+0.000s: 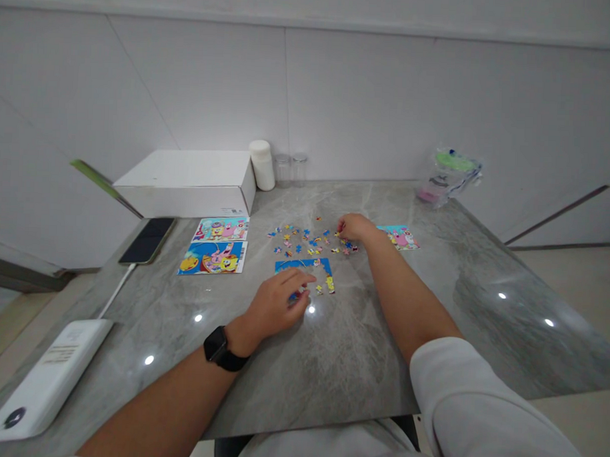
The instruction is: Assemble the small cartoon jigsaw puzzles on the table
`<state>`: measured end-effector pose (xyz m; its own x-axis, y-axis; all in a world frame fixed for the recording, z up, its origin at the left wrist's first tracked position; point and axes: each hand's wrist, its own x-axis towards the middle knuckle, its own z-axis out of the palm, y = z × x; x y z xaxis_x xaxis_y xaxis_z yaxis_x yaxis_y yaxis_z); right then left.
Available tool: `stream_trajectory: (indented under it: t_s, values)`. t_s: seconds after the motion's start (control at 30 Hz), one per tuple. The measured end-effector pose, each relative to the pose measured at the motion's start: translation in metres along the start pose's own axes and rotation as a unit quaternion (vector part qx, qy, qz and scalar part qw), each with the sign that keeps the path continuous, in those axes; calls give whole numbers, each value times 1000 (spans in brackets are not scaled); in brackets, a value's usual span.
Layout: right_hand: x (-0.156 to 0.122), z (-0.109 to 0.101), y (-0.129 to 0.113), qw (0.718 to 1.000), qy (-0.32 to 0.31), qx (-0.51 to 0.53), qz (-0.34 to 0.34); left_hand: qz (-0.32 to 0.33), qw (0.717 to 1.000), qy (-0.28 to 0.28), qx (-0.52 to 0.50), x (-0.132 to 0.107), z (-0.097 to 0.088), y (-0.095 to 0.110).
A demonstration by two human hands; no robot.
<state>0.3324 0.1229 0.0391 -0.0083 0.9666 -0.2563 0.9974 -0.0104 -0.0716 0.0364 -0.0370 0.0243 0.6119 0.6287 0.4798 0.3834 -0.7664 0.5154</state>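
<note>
My left hand (282, 298) hovers or rests over the left part of a partly joined jigsaw puzzle (328, 266), its index finger stretched out and thumb apart. It hides much of the puzzle, whose blue top edge and yellow right side show. A loose yellow puzzle piece (319, 289) lies inside that corner. Farther off, my right hand (358, 228) reaches to the right end of several scattered puzzle pieces (312, 242). Its fingers are pinched together at a small piece, only partly visible at the fingertips.
Two cartoon picture cards (211, 258) lie to the left, and another card (402, 237) beyond my right forearm. A phone (148, 241) is cabled to a white power bank (49, 379). Behind stand a white box (187, 178), a white bottle (262, 166), two glasses (299, 169) and a plastic bag (447, 180).
</note>
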Motion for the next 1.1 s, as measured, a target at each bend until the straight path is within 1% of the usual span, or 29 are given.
stream_trajectory:
  t_s: [0.07,0.13,0.3,0.43,0.5,0.6,0.67,0.73,0.9,1.1]
  values:
    - [-1,0,-1,1000,-4,1,-4,-29,998,41,22,0,0,-3]
    - [-4,-2,-3,1000,-7,0,-7,-44,997,55,39,1,0,-5]
    - [-11,-11,-7,999,-4,23,-27,-44,996,48,54,1,3,-10]
    - [-14,-20,-4,991,29,101,-78,-38,997,40,51,-1,8,-15]
    - [-15,-24,-3,982,47,150,-104,-26,999,20,44,-1,9,-16]
    - [-20,-30,-4,967,56,208,-137,15,998,-44,38,0,8,-12]
    - [-24,-33,-6,959,62,229,-155,39,994,-89,45,1,7,-8]
    - [-28,-35,-10,955,74,232,-168,49,990,-118,55,2,6,-5]
    - [-32,-38,-17,956,91,221,-172,48,984,-153,71,2,3,-2]
    - [-36,-41,-20,955,98,220,-172,41,980,-178,77,1,4,-4]
